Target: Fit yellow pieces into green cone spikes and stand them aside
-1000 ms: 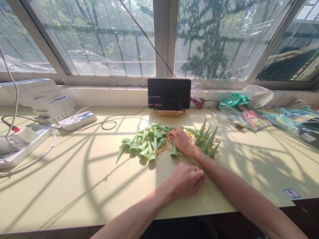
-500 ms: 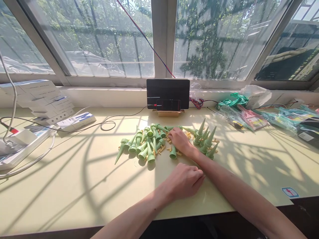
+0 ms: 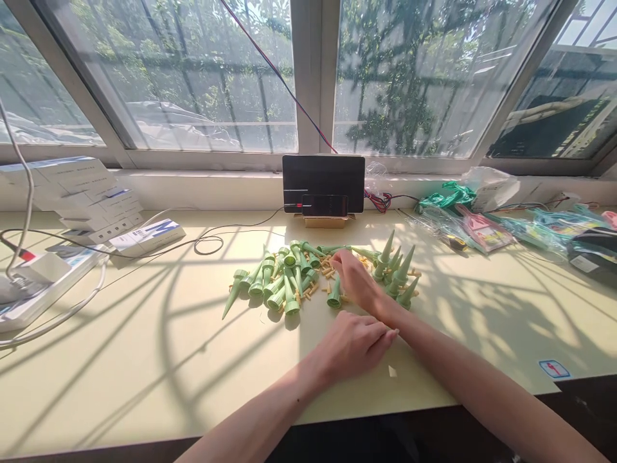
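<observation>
"While there is only the head view to go by, how do the hands stand against the tablet (image 3: 322,177)?"

"The right hand (image 3: 355,276) is in front of the tablet, down among the yellow pieces (image 3: 328,271). Its fingers are bent, tips lowered and mostly hidden, so I cannot tell whether they pinch anything. The left hand (image 3: 354,341) is farther out from the tablet, low over the bench (image 3: 144,360), with its fingers curled inward. Whether something sits inside them, I cannot tell either."

"And the cones?"

"Most of the green cones (image 3: 291,302) lie heaped in front of the tablet, spreading off to its left. One lone cone (image 3: 333,299) lies straight out in front of it, just beside the right hand, wide end facing away from the tablet. In front and to the tablet's right, the upright cones (image 3: 401,276) stand near the right wrist."

"So how would you work there?"

"With a light fingertip pinch, I think, one yellow piece at a time, because they are small and lie close together. I'd carry the wrist a little high too; those upright cones look easy to tip."

"What about the left?"

"Best kept on the side of the lone cone away from the tablet, and clear of the right forearm. They overlap in this view, though I can't tell whether they touch."
</observation>
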Demonstrator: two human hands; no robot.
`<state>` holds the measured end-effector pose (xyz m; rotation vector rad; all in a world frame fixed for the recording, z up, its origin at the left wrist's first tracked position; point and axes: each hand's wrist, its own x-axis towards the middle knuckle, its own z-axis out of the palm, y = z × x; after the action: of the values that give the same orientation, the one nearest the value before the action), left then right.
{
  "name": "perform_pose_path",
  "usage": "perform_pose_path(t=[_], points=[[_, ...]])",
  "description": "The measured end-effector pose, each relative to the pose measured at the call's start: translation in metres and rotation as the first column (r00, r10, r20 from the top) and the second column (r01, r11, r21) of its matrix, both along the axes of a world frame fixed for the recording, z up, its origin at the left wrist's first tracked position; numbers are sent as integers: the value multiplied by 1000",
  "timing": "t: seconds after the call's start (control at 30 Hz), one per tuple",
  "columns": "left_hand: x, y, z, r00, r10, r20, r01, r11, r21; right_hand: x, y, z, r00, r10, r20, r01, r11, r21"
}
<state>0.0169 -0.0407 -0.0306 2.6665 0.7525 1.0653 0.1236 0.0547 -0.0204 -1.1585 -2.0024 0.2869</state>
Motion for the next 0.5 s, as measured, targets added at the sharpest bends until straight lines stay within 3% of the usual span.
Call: perform_pose_path(t=[0.13, 0.27, 0.37, 0.5], points=[[-1, 5, 3, 976, 95, 195, -103, 994, 32, 15, -20, -10, 983, 56, -176, -50, 998, 38], [-1, 8, 10, 894, 238, 380, -255, 967, -6, 29, -44, -17, 950, 66, -304, -64, 998, 17], [-2, 11, 17, 813, 389, 432, -358, 921, -155, 29, -56, -15, 922, 33, -385, -54, 998, -44], [-5, 16, 25, 698, 557, 450, -369, 819, -440, 21, -57, -9, 829, 43, -557, -124, 986, -108]])
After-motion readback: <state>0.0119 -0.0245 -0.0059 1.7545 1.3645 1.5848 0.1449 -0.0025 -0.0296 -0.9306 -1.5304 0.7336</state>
